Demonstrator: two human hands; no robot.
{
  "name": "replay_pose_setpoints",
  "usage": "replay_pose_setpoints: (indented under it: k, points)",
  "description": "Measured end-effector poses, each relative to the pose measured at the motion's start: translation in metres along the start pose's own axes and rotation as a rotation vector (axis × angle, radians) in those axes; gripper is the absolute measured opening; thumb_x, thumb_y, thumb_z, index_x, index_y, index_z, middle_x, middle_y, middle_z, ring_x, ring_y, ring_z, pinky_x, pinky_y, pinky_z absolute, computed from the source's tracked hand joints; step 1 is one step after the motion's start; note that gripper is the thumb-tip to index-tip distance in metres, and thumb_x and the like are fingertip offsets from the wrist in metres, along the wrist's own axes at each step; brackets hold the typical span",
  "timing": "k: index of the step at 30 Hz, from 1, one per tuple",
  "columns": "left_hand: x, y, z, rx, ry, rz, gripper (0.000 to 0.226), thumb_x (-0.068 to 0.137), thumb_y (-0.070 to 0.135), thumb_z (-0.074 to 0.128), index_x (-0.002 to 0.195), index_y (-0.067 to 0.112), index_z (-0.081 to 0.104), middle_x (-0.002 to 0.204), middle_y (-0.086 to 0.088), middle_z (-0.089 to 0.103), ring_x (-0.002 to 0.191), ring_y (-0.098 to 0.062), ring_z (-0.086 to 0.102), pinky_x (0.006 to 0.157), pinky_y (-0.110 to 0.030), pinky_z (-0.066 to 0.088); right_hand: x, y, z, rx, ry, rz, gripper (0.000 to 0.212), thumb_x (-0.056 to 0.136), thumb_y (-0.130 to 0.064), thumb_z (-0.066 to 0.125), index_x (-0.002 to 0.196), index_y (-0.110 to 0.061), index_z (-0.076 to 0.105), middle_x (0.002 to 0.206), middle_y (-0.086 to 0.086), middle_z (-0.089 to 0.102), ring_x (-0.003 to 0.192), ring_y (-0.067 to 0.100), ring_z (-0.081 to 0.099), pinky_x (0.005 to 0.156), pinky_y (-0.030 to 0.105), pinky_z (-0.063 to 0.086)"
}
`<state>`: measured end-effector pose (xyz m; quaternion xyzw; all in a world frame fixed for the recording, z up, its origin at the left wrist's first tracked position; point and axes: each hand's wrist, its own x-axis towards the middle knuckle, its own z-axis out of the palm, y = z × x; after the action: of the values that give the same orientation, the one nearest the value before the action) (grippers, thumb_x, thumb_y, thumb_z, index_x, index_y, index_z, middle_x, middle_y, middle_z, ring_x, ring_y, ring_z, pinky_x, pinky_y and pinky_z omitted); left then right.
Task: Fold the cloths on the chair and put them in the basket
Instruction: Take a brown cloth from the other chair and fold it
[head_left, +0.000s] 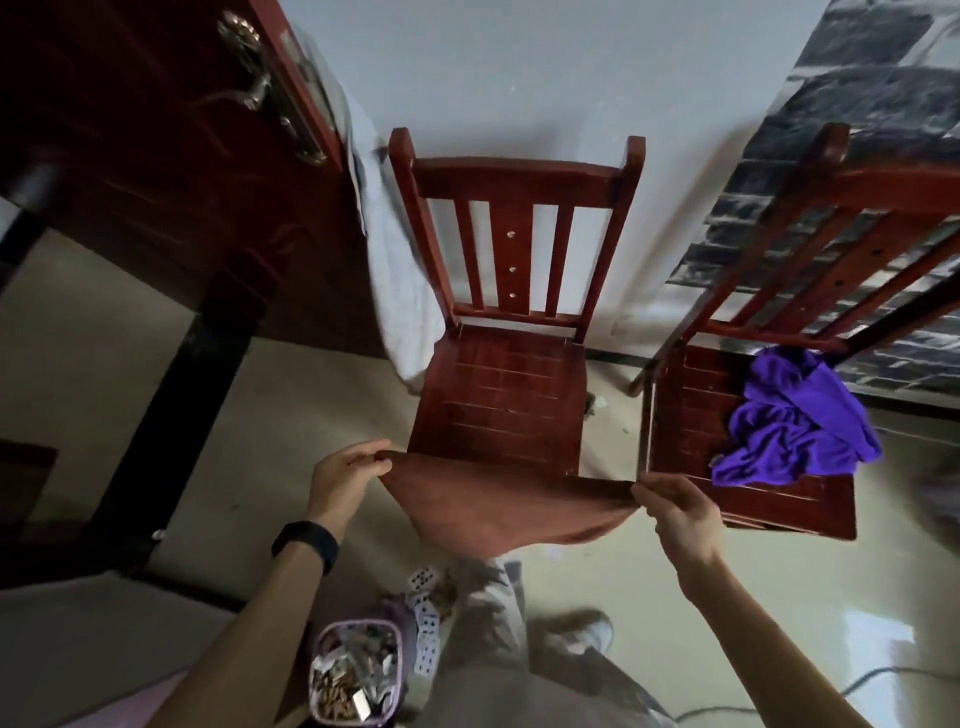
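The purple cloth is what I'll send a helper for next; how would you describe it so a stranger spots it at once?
Find the dark brick-patterned wall on the right; the red wooden chair in front of it carries the purple cloth on the far right of its seat. Unlike the brown cloth held stretched nearby, it is vivid purple, crumpled and untouched.
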<state>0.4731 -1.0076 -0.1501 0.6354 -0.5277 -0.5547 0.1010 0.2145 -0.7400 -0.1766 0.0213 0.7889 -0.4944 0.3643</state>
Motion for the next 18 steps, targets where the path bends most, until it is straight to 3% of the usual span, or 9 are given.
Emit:
replay_pose_setpoints:
  k: [5,7,9,11,14,16,18]
  points:
    - [0.096,0.024,0.020,0.116,-0.069,0.021,0.028,0.079,0.005,0.073,0.092,0.030,0.075,0.102,-0.001,0.073,0.101,-0.015,0.067,0.090,-0.023,0.049,0.067,-0.011,0.049,-0.072,0.112,0.094,0.014,0.083,-0.013,0.077,0.086,-0.025,0.072,0.087,0.006,0.075,0.077,0.025,0.070,0.075,0.039,0.057]
    - [0.142,0.034,0.034,0.144,-0.056,0.003,0.027,0.079,0.007,0.074,0.090,0.032,0.075,0.100,-0.002,0.074,0.095,-0.013,0.068,0.085,-0.022,0.050,0.110,-0.015,0.070,-0.091,0.138,0.134,0.013,0.076,-0.030,0.079,0.088,-0.032,0.074,0.088,-0.005,0.075,0.080,0.023,0.073,0.082,0.046,0.059]
    - [0.194,0.041,0.051,0.150,-0.033,-0.002,0.026,0.077,0.011,0.077,0.089,0.034,0.075,0.102,-0.001,0.074,0.095,-0.012,0.068,0.090,-0.028,0.053,0.165,-0.009,0.090,-0.065,0.147,0.173,0.024,0.067,-0.044,0.074,0.090,-0.040,0.074,0.089,-0.014,0.073,0.088,0.021,0.072,0.081,0.049,0.060]
    - [0.240,0.047,0.070,0.157,-0.009,0.002,0.025,0.078,0.014,0.077,0.095,0.032,0.075,0.105,0.000,0.072,0.097,-0.013,0.066,0.091,-0.028,0.052,0.203,-0.024,0.116,-0.044,0.196,0.190,0.020,0.069,-0.044,0.073,0.090,-0.043,0.073,0.088,-0.019,0.072,0.093,0.017,0.070,0.081,0.049,0.060]
    - [0.303,0.052,0.100,0.126,0.025,0.032,0.024,0.082,0.014,0.075,0.104,0.024,0.074,0.106,-0.001,0.069,0.093,-0.013,0.064,0.075,-0.018,0.050,0.254,-0.038,0.149,-0.061,0.307,0.112,0.011,0.082,-0.028,0.072,0.090,-0.035,0.073,0.092,-0.010,0.074,0.091,0.017,0.071,0.089,0.042,0.057]
    - [0.340,0.053,0.118,0.136,0.010,0.045,0.024,0.082,0.016,0.075,0.103,0.027,0.073,0.109,-0.001,0.069,0.098,-0.016,0.065,0.086,-0.029,0.055,0.288,-0.039,0.164,-0.082,0.315,0.078,0.017,0.085,-0.023,0.070,0.100,-0.031,0.073,0.101,-0.006,0.075,0.095,0.017,0.070,0.093,0.038,0.056]
    - [0.372,0.046,0.131,0.186,-0.072,0.041,0.036,0.082,0.015,0.075,0.116,0.025,0.068,0.120,-0.007,0.066,0.111,-0.020,0.063,0.101,-0.035,0.049,0.314,-0.031,0.172,-0.138,0.231,0.075,0.034,0.087,-0.025,0.068,0.121,-0.032,0.067,0.122,-0.007,0.069,0.105,0.014,0.067,0.094,0.033,0.054]
